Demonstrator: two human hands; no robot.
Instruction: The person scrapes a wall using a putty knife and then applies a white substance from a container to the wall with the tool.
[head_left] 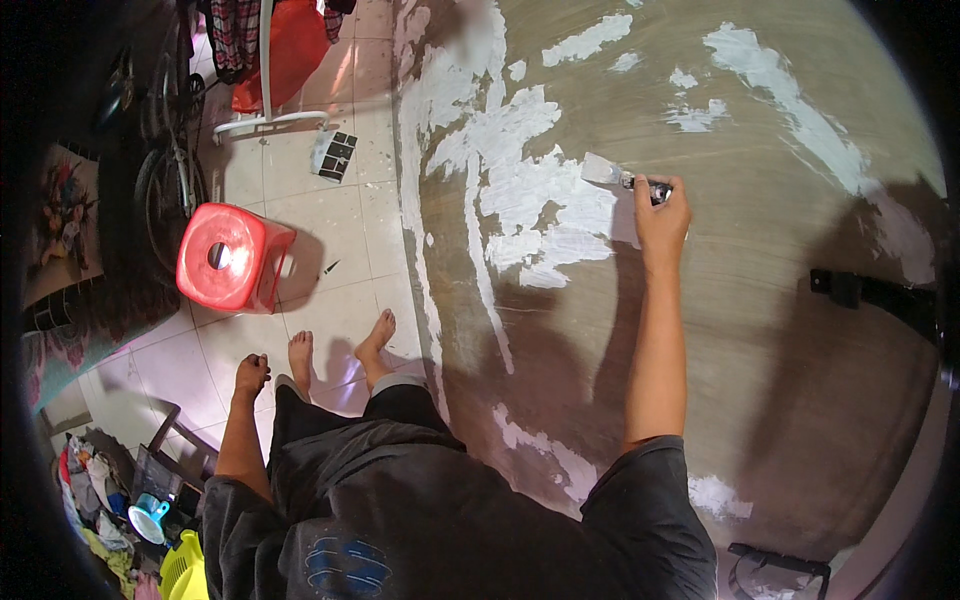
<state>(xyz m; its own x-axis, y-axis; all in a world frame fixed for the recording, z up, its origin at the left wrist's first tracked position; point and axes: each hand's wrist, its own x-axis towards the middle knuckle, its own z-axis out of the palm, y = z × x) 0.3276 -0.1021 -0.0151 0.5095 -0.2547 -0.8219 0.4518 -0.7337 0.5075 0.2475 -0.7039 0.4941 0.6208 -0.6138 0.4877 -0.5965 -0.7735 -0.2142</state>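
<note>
My right hand [660, 210] grips the dark handle of a putty knife [603, 170]. The pale, wide blade rests against a grey-brown wall [760, 330], on a broad, uneven patch of white filler [530, 220]. More white streaks [780, 95] mark the wall higher up and lower down, and my arm casts a shadow across it. My left hand [252, 372] hangs beside my leg with curled fingers; whether they hold something is hard to make out.
On the tiled floor [330, 240] stand my bare feet, a red plastic stool [232, 258] and a white rack [265, 70]. A bicycle [165, 190], a heap of clothes [100, 490] and a yellow plastic item [182, 565] are at left. Black brackets [840, 288] are on the wall.
</note>
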